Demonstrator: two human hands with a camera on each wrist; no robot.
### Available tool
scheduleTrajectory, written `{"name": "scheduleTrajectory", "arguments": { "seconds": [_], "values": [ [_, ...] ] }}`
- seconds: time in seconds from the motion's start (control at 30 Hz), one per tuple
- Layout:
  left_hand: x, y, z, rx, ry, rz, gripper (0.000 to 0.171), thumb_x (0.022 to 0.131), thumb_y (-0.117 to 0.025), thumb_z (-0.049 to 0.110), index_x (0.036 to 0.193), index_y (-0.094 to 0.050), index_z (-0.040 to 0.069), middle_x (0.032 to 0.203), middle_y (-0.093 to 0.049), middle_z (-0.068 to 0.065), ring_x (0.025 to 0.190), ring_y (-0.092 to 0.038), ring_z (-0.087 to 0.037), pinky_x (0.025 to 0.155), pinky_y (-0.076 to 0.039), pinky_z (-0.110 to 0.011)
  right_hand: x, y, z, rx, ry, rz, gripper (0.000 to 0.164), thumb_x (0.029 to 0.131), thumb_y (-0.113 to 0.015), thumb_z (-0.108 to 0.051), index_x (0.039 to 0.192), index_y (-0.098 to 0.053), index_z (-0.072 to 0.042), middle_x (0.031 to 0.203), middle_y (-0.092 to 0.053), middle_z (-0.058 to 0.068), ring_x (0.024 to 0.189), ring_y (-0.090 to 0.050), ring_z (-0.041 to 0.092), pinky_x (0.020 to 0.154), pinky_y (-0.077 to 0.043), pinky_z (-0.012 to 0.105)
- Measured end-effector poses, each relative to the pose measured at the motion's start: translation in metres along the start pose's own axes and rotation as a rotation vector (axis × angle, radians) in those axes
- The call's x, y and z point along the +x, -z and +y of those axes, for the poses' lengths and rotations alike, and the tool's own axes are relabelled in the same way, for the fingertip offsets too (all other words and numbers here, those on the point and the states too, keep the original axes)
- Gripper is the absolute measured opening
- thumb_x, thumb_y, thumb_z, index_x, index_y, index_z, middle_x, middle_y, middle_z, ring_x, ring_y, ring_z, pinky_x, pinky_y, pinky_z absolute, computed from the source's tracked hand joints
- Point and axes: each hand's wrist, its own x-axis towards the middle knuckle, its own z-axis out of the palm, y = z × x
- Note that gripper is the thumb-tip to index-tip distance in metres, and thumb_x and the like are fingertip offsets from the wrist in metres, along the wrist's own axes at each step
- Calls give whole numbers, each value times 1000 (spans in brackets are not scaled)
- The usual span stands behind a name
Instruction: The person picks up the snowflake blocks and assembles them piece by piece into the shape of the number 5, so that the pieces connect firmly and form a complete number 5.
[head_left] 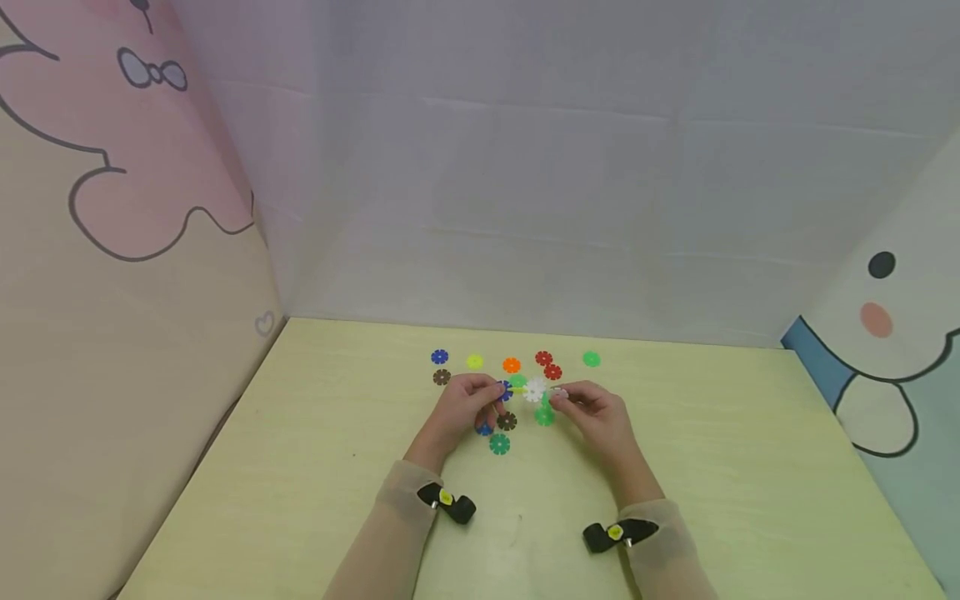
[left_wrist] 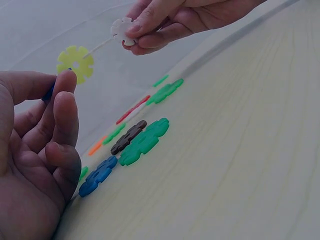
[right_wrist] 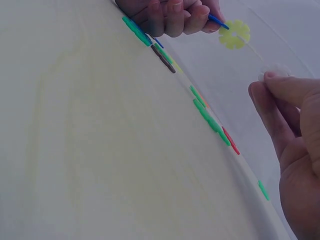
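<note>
My left hand [head_left: 463, 407] pinches a dark blue notched disc [right_wrist: 218, 21] between thumb and forefinger. Joined to that disc is a yellow notched disc [left_wrist: 75, 64], followed by a white one [head_left: 535, 389] that looks like a thin edge in both wrist views. At the other end, my right hand [head_left: 602, 419] pinches a second white notched disc [left_wrist: 122, 31] by thumb and fingers. The row of discs is held above the table between both hands. Whether the last white disc is slotted fully into its neighbour cannot be told.
Loose notched discs lie on the pale table [head_left: 750, 467]: a teal one [head_left: 499, 444], a brown one [head_left: 507, 421], a green one [head_left: 544, 416], a red one [head_left: 543, 357], an orange one [head_left: 512, 365] and several others. Cloth walls [head_left: 487, 208] stand behind and at both sides.
</note>
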Motion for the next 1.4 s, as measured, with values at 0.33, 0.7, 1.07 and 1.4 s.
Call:
{"name": "scheduleTrajectory", "arguments": {
  "seconds": [0.33,0.7,1.07,1.4],
  "values": [
    [0,-1,0,4,12,-8,20,109,-69,15,98,-75,0,79,-74,-5,56,-58,-14,52,-43,-22,1,0,2,-37,66,25,15,95,-83,-2,111,-84,-3,106,-81,14,94,-73,10,85,-60,21],
    [1,0,-2,6,19,-8,22,109,-70,18,98,-75,-1,80,-75,-5,56,-58,-14,52,-43,-22,1,-3,0,-66,118,51,17,91,-85,6,107,-84,0,104,-81,17,88,-70,6,78,-59,17],
    [2,0,-1,29,32,-25,23,109,-72,21,101,-78,0,81,-76,-7,55,-58,-14,52,-45,-23,3,0,3,-141,152,43,13,91,-87,-1,103,-87,-6,99,-83,8,88,-73,8,78,-57,17],
    [0,-3,-1,65,49,-56,18,107,-72,15,99,-78,1,79,-77,-6,55,-58,-11,52,-46,-23,2,1,-3,-255,193,19,14,89,-89,0,100,-89,-9,93,-83,2,81,-71,8,73,-53,16]
  ]
}}
